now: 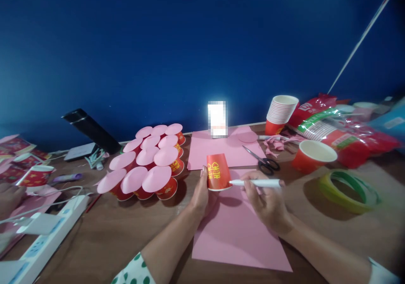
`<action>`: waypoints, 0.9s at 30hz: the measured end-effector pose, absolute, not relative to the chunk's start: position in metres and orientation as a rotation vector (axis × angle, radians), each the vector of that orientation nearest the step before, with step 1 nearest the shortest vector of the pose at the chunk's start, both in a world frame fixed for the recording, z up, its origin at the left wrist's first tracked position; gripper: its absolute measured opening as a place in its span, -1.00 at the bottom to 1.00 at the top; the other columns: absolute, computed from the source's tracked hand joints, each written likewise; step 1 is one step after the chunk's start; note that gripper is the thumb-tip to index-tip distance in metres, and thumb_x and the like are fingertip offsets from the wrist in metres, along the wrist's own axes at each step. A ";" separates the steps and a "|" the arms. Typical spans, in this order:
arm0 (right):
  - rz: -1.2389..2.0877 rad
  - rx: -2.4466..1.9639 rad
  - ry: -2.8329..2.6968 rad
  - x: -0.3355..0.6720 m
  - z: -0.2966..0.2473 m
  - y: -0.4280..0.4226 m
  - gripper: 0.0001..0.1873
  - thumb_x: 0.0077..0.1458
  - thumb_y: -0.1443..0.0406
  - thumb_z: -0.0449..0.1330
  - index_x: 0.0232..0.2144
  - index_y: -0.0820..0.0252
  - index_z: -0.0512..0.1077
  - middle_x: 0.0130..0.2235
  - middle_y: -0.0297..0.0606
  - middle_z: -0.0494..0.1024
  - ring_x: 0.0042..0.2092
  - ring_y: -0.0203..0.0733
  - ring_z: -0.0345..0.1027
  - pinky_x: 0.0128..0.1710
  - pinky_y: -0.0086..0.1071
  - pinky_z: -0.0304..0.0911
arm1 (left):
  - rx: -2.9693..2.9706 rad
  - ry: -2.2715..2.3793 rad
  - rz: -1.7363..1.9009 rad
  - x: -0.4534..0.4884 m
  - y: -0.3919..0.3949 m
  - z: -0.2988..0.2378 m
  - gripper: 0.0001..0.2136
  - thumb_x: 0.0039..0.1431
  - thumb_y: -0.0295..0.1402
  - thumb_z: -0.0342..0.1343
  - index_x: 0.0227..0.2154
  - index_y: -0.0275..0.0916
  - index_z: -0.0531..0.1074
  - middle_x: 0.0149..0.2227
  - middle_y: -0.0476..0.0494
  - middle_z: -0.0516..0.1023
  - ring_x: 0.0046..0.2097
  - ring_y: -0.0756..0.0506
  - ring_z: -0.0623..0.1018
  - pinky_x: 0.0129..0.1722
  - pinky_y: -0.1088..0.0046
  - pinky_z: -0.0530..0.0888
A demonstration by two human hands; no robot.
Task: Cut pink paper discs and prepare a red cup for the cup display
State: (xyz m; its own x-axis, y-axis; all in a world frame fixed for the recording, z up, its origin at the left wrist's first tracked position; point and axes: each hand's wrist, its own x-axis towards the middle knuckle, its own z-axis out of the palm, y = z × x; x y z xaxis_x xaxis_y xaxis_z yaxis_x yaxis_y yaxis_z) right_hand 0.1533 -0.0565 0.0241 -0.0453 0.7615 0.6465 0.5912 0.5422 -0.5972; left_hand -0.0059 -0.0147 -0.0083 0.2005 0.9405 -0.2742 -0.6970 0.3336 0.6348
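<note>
My left hand (201, 195) is closed around the side of a red paper cup (223, 170) with yellow lettering, which is turned upside down with its rim low. In my right hand (267, 202) is a white marker (262, 183), its tip close to the cup's rim; whether it touches I cannot tell. Beneath both hands lies a sheet of pink paper (234, 242). Scissors (264, 161) with black handles rest beyond my right hand, partly over another pink sheet (199, 149).
To the left stand several red cups topped with pink paper discs (156, 178). Stacked cups (281, 113), a single cup (314, 155), a tape roll (348, 193) and a red plastic bag (341, 132) are right. A power strip (57, 225) and black cylinder (91, 130) are left.
</note>
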 end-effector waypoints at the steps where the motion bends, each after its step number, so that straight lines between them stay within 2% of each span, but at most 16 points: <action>1: 0.209 -1.138 -1.732 0.153 0.024 -0.057 -0.74 0.30 0.30 -0.01 -0.43 0.16 0.36 -0.55 -0.36 0.47 -0.55 -0.31 0.37 -0.47 -0.44 0.26 | 0.418 0.701 1.189 -0.006 -0.015 -0.009 -0.61 0.21 -0.02 0.09 -0.22 -0.29 0.53 -0.21 -0.23 0.64 -0.05 -0.21 0.59 0.11 0.21 0.42; 7: 0.238 -1.132 -1.749 0.154 0.025 -0.056 -0.75 0.29 0.30 -0.01 -0.42 0.16 0.37 -0.54 -0.36 0.49 -0.54 -0.32 0.36 -0.44 -0.45 0.26 | 0.417 0.687 1.210 -0.006 -0.015 -0.008 -0.63 0.20 -0.04 0.12 -0.22 -0.29 0.53 -0.23 -0.18 0.63 -0.08 -0.17 0.59 0.10 0.25 0.41; 11: 0.203 -1.125 -1.784 0.155 0.025 -0.056 -0.73 0.28 0.33 -0.02 -0.46 0.16 0.36 -0.54 -0.37 0.47 -0.54 -0.33 0.34 -0.41 -0.43 0.24 | 0.390 0.715 1.216 -0.006 -0.014 -0.008 -0.67 0.17 -0.07 0.16 -0.31 -0.29 0.53 -0.28 -0.16 0.63 -0.10 -0.16 0.59 0.09 0.29 0.40; 14: 0.213 -1.123 -1.769 0.154 0.025 -0.056 -0.74 0.28 0.32 -0.01 -0.45 0.16 0.36 -0.53 -0.36 0.48 -0.54 -0.32 0.34 -0.42 -0.43 0.24 | 0.392 0.705 1.187 -0.007 -0.014 -0.008 -0.61 0.17 -0.01 0.13 -0.32 -0.30 0.54 -0.28 -0.19 0.63 -0.08 -0.19 0.58 0.10 0.28 0.40; 17: 0.228 -1.113 -1.758 0.154 0.026 -0.056 -0.74 0.28 0.32 -0.01 -0.44 0.16 0.36 -0.53 -0.36 0.48 -0.54 -0.32 0.34 -0.43 -0.44 0.25 | 0.422 0.689 1.160 -0.008 -0.015 -0.006 -0.50 0.13 0.10 0.10 -0.25 -0.31 0.55 -0.21 -0.24 0.64 -0.02 -0.23 0.56 0.10 0.26 0.40; 19: 0.229 -1.102 -1.749 0.154 0.027 -0.056 -0.75 0.28 0.33 -0.01 -0.44 0.16 0.36 -0.53 -0.36 0.47 -0.54 -0.32 0.34 -0.44 -0.46 0.26 | 0.448 0.694 1.166 -0.009 -0.016 -0.006 -0.48 0.03 0.12 0.18 -0.21 -0.29 0.54 -0.17 -0.24 0.63 -0.01 -0.24 0.56 0.08 0.26 0.41; 22: 0.208 -1.073 -1.756 0.153 0.027 -0.056 -0.78 0.27 0.36 0.00 -0.42 0.17 0.36 -0.52 -0.35 0.48 -0.51 -0.31 0.37 -0.43 -0.47 0.28 | 0.486 0.729 1.193 -0.011 -0.018 -0.007 -0.51 -0.11 -0.01 0.36 -0.17 -0.23 0.52 -0.14 -0.17 0.62 -0.06 -0.20 0.57 -0.01 0.32 0.46; 27: 0.125 -1.003 -1.777 0.153 0.026 -0.057 -0.81 0.27 0.39 0.01 -0.38 0.18 0.36 -0.48 -0.32 0.51 -0.47 -0.28 0.43 -0.37 -0.44 0.33 | 0.522 0.792 1.162 -0.013 -0.020 -0.005 -0.53 -0.07 -0.04 0.35 -0.16 -0.24 0.51 -0.18 -0.16 0.61 -0.12 -0.16 0.58 -0.08 0.38 0.48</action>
State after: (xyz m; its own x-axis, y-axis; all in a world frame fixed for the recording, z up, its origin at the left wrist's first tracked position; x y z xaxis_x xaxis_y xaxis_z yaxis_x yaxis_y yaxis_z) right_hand 0.1531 -0.0574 0.0261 -0.1059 0.6754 0.7298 0.5667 0.6441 -0.5139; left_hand -0.0131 -0.0197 -0.0049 0.1832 0.9435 -0.2762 -0.6023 0.3298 0.7269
